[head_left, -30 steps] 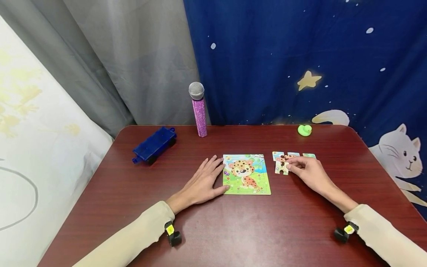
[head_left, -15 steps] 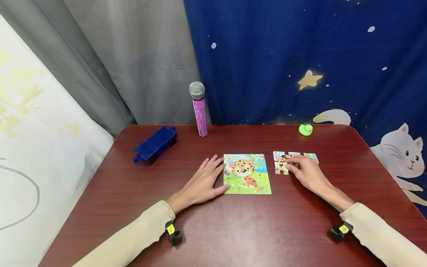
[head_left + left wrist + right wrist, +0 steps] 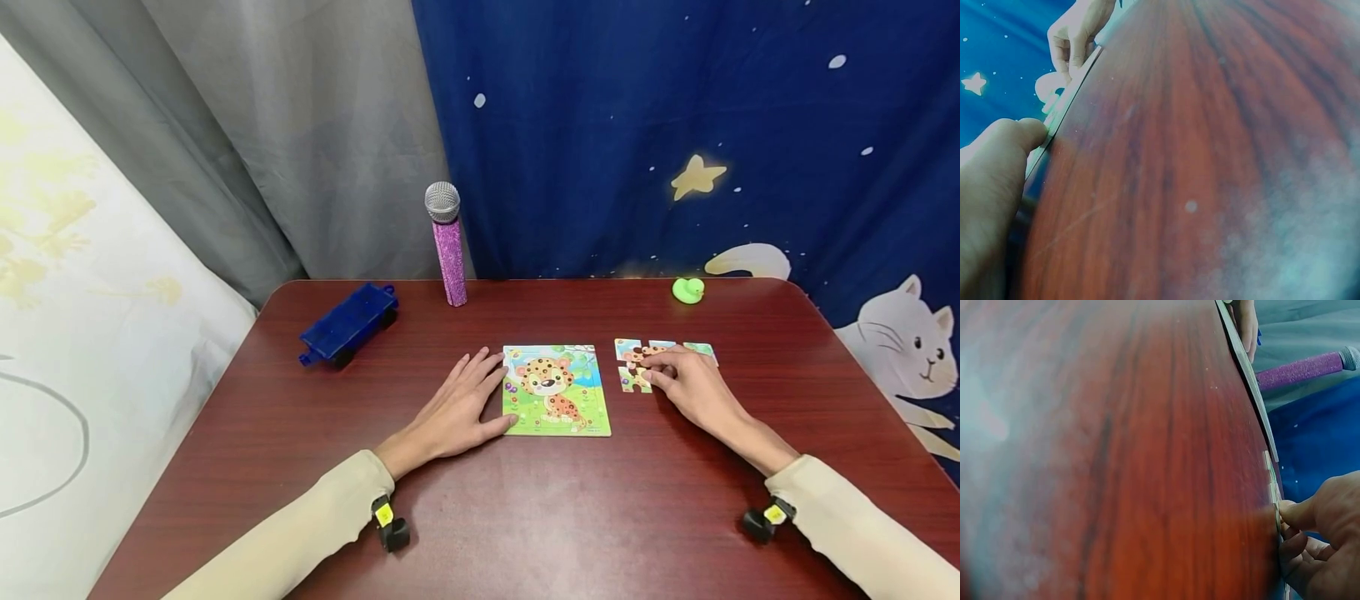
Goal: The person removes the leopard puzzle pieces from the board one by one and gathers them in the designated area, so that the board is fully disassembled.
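A square jigsaw board with a spotted leopard cub picture lies at the table's middle. My left hand rests flat at its left side, fingers spread, fingertips and thumb touching the edge. To the right of the board lie several loose jigsaw pieces. My right hand is over them, thumb and fingers pinching a jigsaw piece in the lower left of the group. In the right wrist view, the thumb and fingers of the right hand meet at that thin piece's edge. The hand partly covers the other pieces.
A blue toy wagon stands at the left of the table. Toward the back edge are an upright microphone with a glittery purple handle and a green toy duck. Curtains hang behind.
The pinched jigsaw piece has shifted slightly and turned under my right fingers, now just below the upper left piece. My right forearm has moved a little left. My left hand stays put.
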A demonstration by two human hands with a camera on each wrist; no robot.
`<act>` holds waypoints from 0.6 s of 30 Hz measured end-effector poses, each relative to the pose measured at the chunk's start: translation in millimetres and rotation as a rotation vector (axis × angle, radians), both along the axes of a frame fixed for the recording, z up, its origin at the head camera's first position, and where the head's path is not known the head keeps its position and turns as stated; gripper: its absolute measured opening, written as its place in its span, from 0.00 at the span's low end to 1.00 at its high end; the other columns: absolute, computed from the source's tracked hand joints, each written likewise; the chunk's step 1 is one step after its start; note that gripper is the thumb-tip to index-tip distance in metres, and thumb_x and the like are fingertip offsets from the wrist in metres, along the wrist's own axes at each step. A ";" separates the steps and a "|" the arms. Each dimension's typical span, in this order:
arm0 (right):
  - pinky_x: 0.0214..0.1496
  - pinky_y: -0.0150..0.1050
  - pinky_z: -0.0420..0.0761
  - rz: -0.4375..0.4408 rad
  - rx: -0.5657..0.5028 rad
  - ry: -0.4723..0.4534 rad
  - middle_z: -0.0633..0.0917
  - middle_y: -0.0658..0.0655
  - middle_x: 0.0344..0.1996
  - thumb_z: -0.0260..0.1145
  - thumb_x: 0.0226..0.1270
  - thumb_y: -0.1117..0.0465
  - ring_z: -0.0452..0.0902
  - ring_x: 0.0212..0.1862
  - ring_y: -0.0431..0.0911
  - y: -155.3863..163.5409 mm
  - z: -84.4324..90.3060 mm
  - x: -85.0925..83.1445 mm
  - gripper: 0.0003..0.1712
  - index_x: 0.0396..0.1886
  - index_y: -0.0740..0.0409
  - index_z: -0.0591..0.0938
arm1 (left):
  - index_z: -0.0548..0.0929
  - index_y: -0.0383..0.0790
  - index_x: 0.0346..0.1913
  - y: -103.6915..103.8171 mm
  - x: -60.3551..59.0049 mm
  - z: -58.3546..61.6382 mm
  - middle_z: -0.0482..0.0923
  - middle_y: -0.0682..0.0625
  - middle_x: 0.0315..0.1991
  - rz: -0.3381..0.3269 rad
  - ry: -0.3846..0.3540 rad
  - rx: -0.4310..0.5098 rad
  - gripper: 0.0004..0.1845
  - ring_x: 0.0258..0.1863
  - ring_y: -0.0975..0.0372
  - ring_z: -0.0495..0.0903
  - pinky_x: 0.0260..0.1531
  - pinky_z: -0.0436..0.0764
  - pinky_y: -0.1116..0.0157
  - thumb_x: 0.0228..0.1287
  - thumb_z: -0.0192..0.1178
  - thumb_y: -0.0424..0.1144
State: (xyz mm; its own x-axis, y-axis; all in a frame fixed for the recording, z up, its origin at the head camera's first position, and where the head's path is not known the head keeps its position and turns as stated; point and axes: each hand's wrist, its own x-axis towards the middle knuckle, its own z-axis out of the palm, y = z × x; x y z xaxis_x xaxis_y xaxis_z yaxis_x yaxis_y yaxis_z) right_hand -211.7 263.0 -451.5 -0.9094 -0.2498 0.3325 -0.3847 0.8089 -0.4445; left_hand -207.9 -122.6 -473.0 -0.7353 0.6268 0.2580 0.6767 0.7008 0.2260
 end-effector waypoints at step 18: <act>0.33 0.30 0.78 0.094 -0.199 -0.158 0.89 0.48 0.39 0.71 0.68 0.60 0.81 0.31 0.40 -13.2 11.9 6.8 0.13 0.51 0.53 0.89 | 0.70 0.35 0.73 0.3 1.2 1.8 0.61 0.42 0.76 0.005 0.010 -0.023 0.44 0.79 0.47 0.53 0.76 0.51 0.46 0.68 0.54 0.67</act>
